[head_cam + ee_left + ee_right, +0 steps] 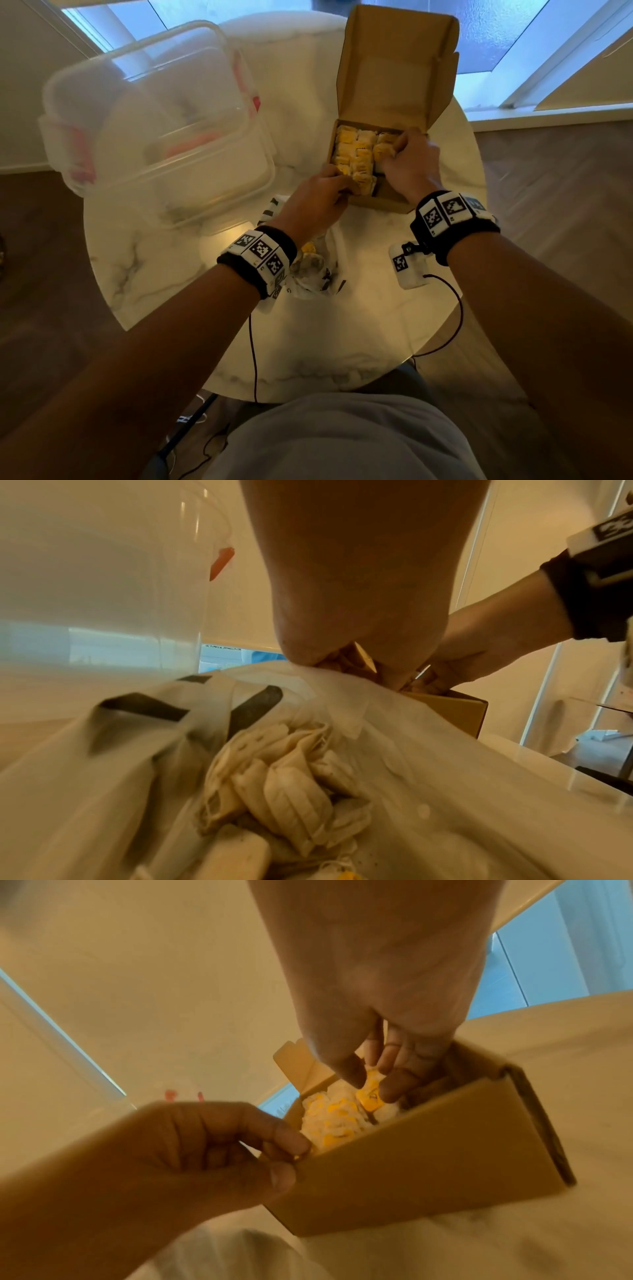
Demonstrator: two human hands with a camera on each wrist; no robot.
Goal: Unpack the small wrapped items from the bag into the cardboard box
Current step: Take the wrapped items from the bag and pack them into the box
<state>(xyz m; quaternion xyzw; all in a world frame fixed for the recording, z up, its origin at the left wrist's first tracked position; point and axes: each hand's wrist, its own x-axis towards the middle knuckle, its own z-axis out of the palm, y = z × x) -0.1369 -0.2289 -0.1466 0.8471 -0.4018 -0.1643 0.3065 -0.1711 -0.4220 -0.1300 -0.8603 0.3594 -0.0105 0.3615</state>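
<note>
An open cardboard box (pixel 380 202) stands on the table with its lid flap upright, and several yellow-and-white wrapped items (pixel 354 154) fill it. My right hand (pixel 399 147) reaches in from above. Its thumb and fingers pinch one yellow wrapped item (pixel 369 1096) at the box's right side. My left hand (pixel 342 186) grips the box's near-left corner, thumb outside and fingers (pixel 294 1144) inside the wall. The white plastic bag (pixel 317 274) with black print lies under my left wrist. More pale wrapped items (pixel 291 777) sit inside the bag (pixel 137 750).
A large clear plastic container (pixel 154 137) with pink clasps stands at the left of the round white marble table (pixel 342 342). A small white tagged pad (pixel 409 265) with a black cable lies near my right wrist. Wooden floor surrounds the table, and windows are beyond it.
</note>
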